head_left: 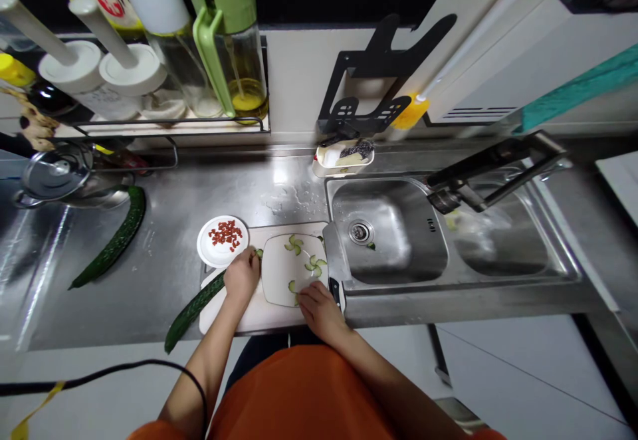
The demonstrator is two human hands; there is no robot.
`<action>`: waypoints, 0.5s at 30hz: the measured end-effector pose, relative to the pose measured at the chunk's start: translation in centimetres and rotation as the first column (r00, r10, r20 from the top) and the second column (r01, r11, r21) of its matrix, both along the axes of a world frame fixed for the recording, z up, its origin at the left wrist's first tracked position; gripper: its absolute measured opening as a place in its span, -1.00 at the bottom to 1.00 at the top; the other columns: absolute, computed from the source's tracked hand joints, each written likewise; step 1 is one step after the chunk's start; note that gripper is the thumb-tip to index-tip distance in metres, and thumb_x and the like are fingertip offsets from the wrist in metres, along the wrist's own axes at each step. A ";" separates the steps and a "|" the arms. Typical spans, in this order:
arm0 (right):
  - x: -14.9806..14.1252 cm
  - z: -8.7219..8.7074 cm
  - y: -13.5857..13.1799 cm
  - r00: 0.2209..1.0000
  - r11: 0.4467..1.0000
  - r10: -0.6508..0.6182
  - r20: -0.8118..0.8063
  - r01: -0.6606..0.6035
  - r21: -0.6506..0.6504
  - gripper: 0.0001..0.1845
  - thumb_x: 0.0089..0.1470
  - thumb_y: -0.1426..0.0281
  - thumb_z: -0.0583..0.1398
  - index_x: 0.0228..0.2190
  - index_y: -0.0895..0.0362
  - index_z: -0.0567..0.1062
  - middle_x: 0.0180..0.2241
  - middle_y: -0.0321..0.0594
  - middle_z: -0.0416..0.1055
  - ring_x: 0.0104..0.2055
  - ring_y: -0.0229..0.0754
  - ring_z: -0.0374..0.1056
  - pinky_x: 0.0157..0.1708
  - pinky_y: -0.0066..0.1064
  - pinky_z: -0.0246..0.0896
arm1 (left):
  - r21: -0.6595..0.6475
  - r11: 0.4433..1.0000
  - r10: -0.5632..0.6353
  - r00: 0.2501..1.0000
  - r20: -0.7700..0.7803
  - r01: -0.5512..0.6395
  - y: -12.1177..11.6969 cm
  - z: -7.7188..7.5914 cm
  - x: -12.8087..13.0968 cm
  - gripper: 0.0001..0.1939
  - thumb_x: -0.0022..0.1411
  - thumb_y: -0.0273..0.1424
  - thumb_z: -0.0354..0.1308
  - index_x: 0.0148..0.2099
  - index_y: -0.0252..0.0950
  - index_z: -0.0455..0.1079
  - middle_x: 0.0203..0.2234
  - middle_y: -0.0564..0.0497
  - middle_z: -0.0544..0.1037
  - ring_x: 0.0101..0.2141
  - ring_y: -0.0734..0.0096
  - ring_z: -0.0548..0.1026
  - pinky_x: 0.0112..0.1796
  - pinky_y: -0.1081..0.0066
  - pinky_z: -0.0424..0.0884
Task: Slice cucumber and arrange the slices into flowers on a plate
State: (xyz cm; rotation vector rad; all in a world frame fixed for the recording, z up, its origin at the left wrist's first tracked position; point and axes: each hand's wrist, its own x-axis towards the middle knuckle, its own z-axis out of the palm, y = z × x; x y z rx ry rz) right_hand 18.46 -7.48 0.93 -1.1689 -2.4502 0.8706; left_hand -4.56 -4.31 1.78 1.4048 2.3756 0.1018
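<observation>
On the white cutting board [212,317] lies a squarish white plate [274,279]. Two pinwheels of thin cucumber slices, one at the top [294,245] and one at the right [315,266], lie on it. My right hand [321,310] is over the plate's lower right, its fingers pinched at a cucumber slice [292,286]. My left hand [242,275] is closed at the plate's left edge, with a small cucumber piece [258,252] at its fingertips. A cut cucumber [194,310] extends from beneath that hand. The knife [337,254] rests at the board's right end, black handle towards me.
A round white plate of small red pieces [224,235] stands behind my left hand. A whole cucumber [117,244] lies farther left. To the right is a double sink [393,234] with a faucet [478,181]. An oil bottle [244,88] and jars fill the rack above.
</observation>
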 end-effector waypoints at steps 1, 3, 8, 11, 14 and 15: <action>0.0 -0.1 0.0 1.000 1.000 0.004 -0.005 -0.004 0.002 -0.79 0.11 0.53 0.09 -0.31 0.08 0.50 -0.34 -0.17 0.43 -0.19 -0.11 0.22 -0.18 -0.25 0.19 | 0.028 1.000 0.003 1.000 0.008 -0.004 -0.1 0.0 -0.1 -0.76 0.25 -0.27 -0.03 -0.15 -0.16 0.42 -0.42 -0.02 0.54 -0.44 0.34 0.45 -0.46 0.45 0.13; -0.1 -0.2 0.1 1.000 1.000 0.008 -0.023 -0.008 0.005 -0.79 0.11 0.53 0.09 -0.30 0.08 0.50 -0.33 -0.16 0.43 -0.19 -0.11 0.22 -0.19 -0.25 0.19 | 0.093 0.996 0.007 0.999 0.036 -0.010 -0.3 -0.1 -0.5 -0.79 0.22 -0.27 0.01 -0.20 -0.17 0.44 -0.40 -0.02 0.53 -0.42 0.36 0.44 -0.43 0.45 0.17; -0.6 -0.4 0.6 0.995 1.000 -0.016 -0.095 0.015 -0.017 -0.79 0.12 0.53 0.08 -0.30 0.10 0.49 -0.33 -0.18 0.42 -0.21 -0.12 0.21 -0.20 -0.26 0.21 | 0.261 0.965 -0.073 0.965 0.250 0.005 -0.7 0.6 -1.5 -0.82 0.16 -0.31 0.06 -0.27 -0.24 0.45 -0.38 0.00 0.50 -0.42 0.44 0.41 -0.34 0.47 0.28; -1.2 -0.1 1.6 0.989 0.998 -0.049 -0.140 0.043 -0.045 -0.78 0.11 0.54 0.08 -0.29 0.09 0.49 -0.33 -0.19 0.43 -0.21 -0.13 0.23 -0.16 -0.23 0.21 | 0.243 0.970 -0.097 0.908 0.407 -0.005 -0.8 1.3 -1.5 -0.82 0.14 -0.31 0.07 -0.29 -0.26 0.45 -0.48 0.05 0.48 -0.51 0.50 0.35 -0.41 0.50 0.27; -2.0 0.7 2.9 0.971 0.989 -0.139 -0.193 0.127 -0.075 -0.76 0.10 0.51 0.08 -0.23 0.10 0.49 -0.30 -0.16 0.43 -0.20 -0.12 0.26 -0.10 -0.17 0.19 | 0.184 0.983 -0.092 0.824 0.559 -0.015 -0.7 1.8 -0.7 -0.81 0.12 -0.29 0.08 -0.31 -0.27 0.45 -0.57 0.11 0.42 -0.55 0.55 0.30 -0.46 0.53 0.23; -2.3 0.9 3.4 0.961 0.981 -0.185 -0.206 0.169 -0.093 -0.75 0.09 0.49 0.09 -0.20 0.10 0.49 -0.29 -0.15 0.44 -0.18 -0.10 0.27 -0.11 -0.17 0.20 | 0.167 0.986 -0.084 0.793 0.604 -0.024 -0.7 1.8 -0.3 -0.81 0.11 -0.28 0.10 -0.32 -0.28 0.44 -0.59 0.11 0.40 -0.56 0.55 0.29 -0.47 0.53 0.22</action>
